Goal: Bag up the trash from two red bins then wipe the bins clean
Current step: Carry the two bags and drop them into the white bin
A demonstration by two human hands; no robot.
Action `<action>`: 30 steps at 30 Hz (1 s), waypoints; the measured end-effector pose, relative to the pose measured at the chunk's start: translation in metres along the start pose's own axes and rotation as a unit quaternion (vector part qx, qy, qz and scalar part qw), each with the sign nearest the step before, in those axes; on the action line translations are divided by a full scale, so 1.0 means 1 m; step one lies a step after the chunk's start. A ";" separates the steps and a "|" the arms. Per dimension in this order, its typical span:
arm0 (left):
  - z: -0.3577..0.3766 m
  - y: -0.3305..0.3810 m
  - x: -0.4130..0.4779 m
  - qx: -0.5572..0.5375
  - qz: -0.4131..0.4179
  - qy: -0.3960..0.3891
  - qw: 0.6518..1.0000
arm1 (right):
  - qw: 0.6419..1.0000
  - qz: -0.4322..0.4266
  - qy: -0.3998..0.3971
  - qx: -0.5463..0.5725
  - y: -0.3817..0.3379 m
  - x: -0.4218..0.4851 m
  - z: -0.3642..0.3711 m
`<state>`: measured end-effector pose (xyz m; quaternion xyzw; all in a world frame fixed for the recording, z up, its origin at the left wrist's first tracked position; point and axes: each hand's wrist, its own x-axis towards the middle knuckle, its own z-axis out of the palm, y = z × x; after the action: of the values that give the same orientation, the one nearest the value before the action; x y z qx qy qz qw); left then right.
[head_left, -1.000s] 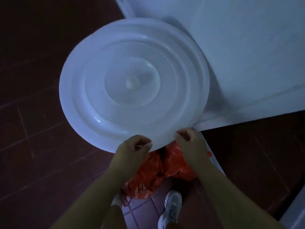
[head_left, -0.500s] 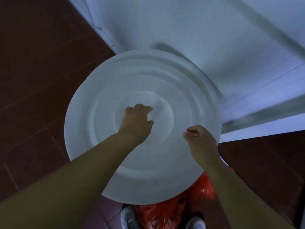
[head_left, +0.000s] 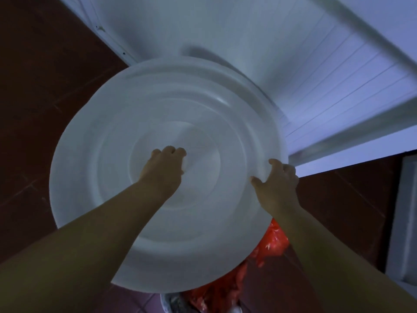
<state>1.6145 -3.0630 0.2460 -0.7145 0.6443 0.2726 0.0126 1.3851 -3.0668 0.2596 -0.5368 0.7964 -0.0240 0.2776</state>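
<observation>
the left hand [head_left: 164, 168] grips the white lid [head_left: 203, 105] at its centre, the right hand [head_left: 278, 181] curls over its rim; likely lid removal, next lifting it clear of the red bag [head_left: 273, 240].

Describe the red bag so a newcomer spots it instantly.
Start at the big round white lid filling the middle of the view. The red bag peeks out beneath its lower right edge. It is crinkled plastic, the only red thing against dark floor.
</observation>
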 end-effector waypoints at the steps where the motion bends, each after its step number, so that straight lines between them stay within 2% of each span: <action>1: -0.001 -0.004 -0.007 -0.006 -0.005 0.003 1.000 | 1.000 0.005 0.008 0.014 0.001 -0.001 -0.001; 4: -0.003 -0.016 -0.032 -0.051 -0.034 0.017 0.998 | 0.998 0.012 0.014 0.056 -0.001 -0.007 -0.009; 7: -0.005 -0.024 -0.060 -0.096 -0.069 0.032 0.992 | 0.992 0.006 -0.020 0.128 -0.004 -0.014 -0.017; 11: -0.001 -0.033 -0.101 -0.131 -0.117 0.066 0.982 | 0.988 -0.078 -0.018 0.133 -0.006 -0.036 -0.020; 17: 0.016 -0.049 -0.178 -0.197 -0.210 0.111 0.951 | 0.959 -0.194 -0.049 0.199 -0.021 -0.097 -0.019; 25: 0.061 -0.095 -0.247 -0.258 -0.332 0.139 0.897 | 0.920 -0.257 -0.147 0.257 -0.048 -0.175 0.022; 30: 0.075 -0.132 -0.262 -0.297 -0.355 0.138 0.876 | 0.914 -0.269 -0.181 0.244 -0.060 -0.203 0.070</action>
<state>1.7029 -2.7735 0.2444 -0.8958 0.2309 0.3269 -0.1932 1.5233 -2.8983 0.3053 -0.6413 0.5276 -0.1941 0.5222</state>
